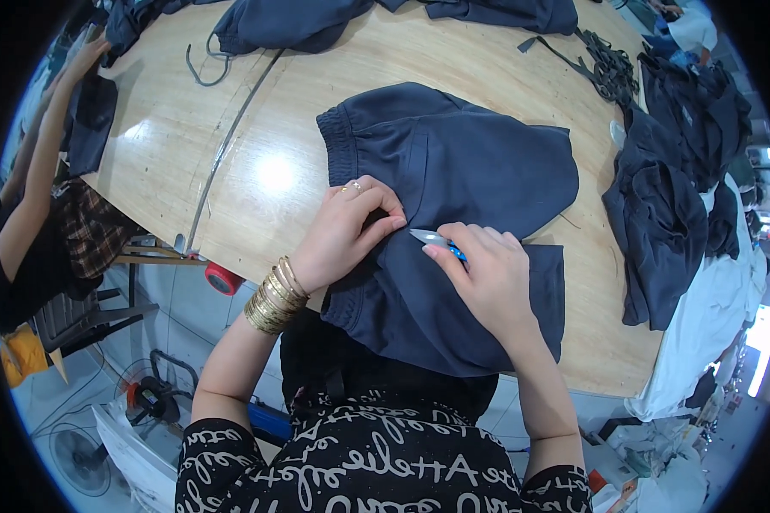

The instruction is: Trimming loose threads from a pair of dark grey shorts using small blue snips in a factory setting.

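Note:
A pair of dark navy shorts [496, 162] with a gathered elastic waistband [337, 141] lies spread on the wooden table in front of me, its waist toward the left. My left hand [351, 227] pinches a bit of the shorts' fabric near the middle seam between thumb and forefinger. Close beside it, my right hand [488, 269] grips small thread snips [428, 237] with blue handles. Their pale metal blades point left toward the pinched spot, just short of my left fingertips. Whether a thread is between those fingertips is too small to tell.
More dark garments [291, 21] lie along the table's far edge, one with a loose drawcord [205, 73]. At right sit a heap of dark cords [607, 68], dark clothing [659, 205] and white cloth [701, 333]. A co-worker's arm [38, 171] reaches in at the left.

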Demonstrator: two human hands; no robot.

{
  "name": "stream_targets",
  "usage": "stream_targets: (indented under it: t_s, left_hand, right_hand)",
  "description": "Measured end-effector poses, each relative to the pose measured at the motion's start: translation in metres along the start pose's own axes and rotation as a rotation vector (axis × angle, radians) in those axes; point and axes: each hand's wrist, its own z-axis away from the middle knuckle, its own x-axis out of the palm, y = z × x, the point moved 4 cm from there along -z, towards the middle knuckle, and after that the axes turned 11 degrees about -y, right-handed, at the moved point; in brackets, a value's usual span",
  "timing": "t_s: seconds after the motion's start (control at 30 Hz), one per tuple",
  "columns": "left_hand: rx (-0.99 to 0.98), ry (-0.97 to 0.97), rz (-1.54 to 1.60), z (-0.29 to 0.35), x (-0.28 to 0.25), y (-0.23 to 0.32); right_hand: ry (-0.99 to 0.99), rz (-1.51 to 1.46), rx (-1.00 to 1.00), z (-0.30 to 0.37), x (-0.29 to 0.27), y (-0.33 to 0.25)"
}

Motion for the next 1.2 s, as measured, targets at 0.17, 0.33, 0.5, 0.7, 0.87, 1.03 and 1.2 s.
stream_targets:
  t_s: [0.17, 0.33, 0.5, 0.7, 0.87, 1.03, 1.2]
  left_hand:
    - [-0.002, 0.014, 0.032, 0.001, 0.001, 0.002]
    - [-0.015, 0.004, 0.022, 0.002, 0.002, 0.004]
    - [0.066, 0.086, 0.138, 0.001, -0.002, 0.001]
    - [-0.316, 0.411, 0.239, 0.048, -0.063, -0.026]
    - [-0.072, 0.057, 0.119, 0.068, -0.034, 0.016]
    - [-0.092, -0.183, -0.281, 0.057, -0.017, -0.006]
    - [-0.248, 0.068, -0.093, 0.073, -0.05, -0.023]
  right_hand:
    - [0.023, 0.079, -0.017, -0.004, 0.002, -0.002]
    - [-0.022, 0.104, -0.004, -0.006, 0.001, -0.004]
    - [-0.076, 0.129, -0.026, -0.008, 0.005, -0.005]
    - [0.058, -0.046, 0.13, 0.021, -0.014, 0.017]
    - [-0.146, 0.134, 0.116, 0.039, 0.017, 0.043]
    - [0.126, 0.284, 0.312, 0.003, -0.003, 0.092]
    - [0.188, 0.196, 0.308, 0.012, -0.022, 0.072]
